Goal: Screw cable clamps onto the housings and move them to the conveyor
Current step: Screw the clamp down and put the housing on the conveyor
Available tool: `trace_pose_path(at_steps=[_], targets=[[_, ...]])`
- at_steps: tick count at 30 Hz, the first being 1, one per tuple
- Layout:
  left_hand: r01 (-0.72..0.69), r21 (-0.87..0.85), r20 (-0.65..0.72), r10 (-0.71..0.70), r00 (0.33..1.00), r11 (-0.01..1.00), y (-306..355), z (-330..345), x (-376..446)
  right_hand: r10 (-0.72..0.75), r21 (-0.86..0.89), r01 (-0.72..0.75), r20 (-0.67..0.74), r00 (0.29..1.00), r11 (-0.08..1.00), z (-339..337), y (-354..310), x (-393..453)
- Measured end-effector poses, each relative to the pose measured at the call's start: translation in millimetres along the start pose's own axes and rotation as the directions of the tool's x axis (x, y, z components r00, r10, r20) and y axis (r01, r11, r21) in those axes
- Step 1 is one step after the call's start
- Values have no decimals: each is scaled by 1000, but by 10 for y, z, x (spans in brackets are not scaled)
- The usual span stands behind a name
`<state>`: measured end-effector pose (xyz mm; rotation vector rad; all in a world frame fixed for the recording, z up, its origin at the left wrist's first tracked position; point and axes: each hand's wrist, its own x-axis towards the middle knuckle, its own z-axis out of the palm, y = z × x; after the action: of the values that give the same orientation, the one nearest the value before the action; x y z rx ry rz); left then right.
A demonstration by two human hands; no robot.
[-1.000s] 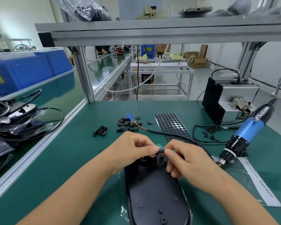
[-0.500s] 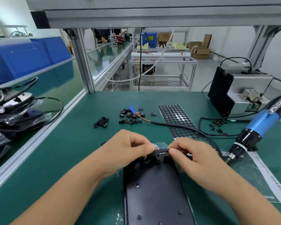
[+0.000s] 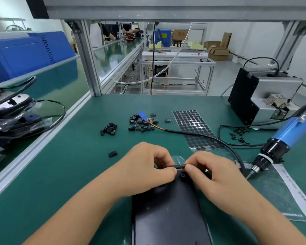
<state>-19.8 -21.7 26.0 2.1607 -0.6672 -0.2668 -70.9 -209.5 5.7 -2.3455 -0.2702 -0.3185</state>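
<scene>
My left hand (image 3: pixel 148 167) and right hand (image 3: pixel 214 175) each pinch the black cable (image 3: pixel 179 166) between thumb and fingertips, stretching it across the far end of the housing (image 3: pixel 168 218) at the counter's (image 3: pixel 78 165) near edge, I judge to seat it where a clamp goes. Loose cable clamps (image 3: pixel 142 122) lie mid-counter, the screwdriver (image 3: pixel 279 144) hangs at the right edge. I see no containers holding parts.

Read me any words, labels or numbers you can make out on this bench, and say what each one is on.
None can be read.
White paper strip by the electric screwdriver: printed line, too blurred.
Yellow label on the blue machine: cut off, unreadable.
Yellow sticker on the far blue bin: too small.
</scene>
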Motion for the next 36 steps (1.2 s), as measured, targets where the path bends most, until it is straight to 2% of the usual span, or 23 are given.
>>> trace_pose_path(at_steps=[3, 6, 12, 22, 27, 30, 31, 33, 34, 36], targets=[[18, 13, 54, -19, 998, 1000, -7, -49, 28, 2, -20, -2, 4, 1000, 1000, 16, -14, -3], [53, -126, 128, -37, 991, 991, -45, -120, 28, 16, -12, -16, -6, 1000, 1000, 17, -26, -11], [104, -280, 130, -70, 989, 954, -80, -108, 22, 40, 30, -40, -5, 999, 999, 17, -23, -50], [56, -282, 109, -26, 994, 958, -128, -118, -14, 75, 111, -71, -33, 997, 991, 43, -94, -51], [60, -284, 104, -31, 994, 957, -131, -107, -17, 131, -8, -132, -50, 990, 991, 113, -120, 17], [41, -172, 35, -36, 999, 984, -127, -79, -15, 140, 44, -138, -41, 989, 989, 85, -119, 4], [38, -126, 18, -36, 999, 991, -124, -73, -9, 137, 90, -129, -90, 987, 988, 47, -112, -8], [50, -85, 18, -49, 999, 995, -123, -72, -1, 141, 180, -85, -326, 935, 980, -96, -47, -28], [57, -78, 36, -55, 998, 995, -117, -81, 0, 160, 202, -68, -483, 861, 977, -200, 18, -27], [66, -54, 89, -61, 994, 996, -91, -123, 7, 256, 268, -79, -730, 634, 960, -448, 206, -14]])
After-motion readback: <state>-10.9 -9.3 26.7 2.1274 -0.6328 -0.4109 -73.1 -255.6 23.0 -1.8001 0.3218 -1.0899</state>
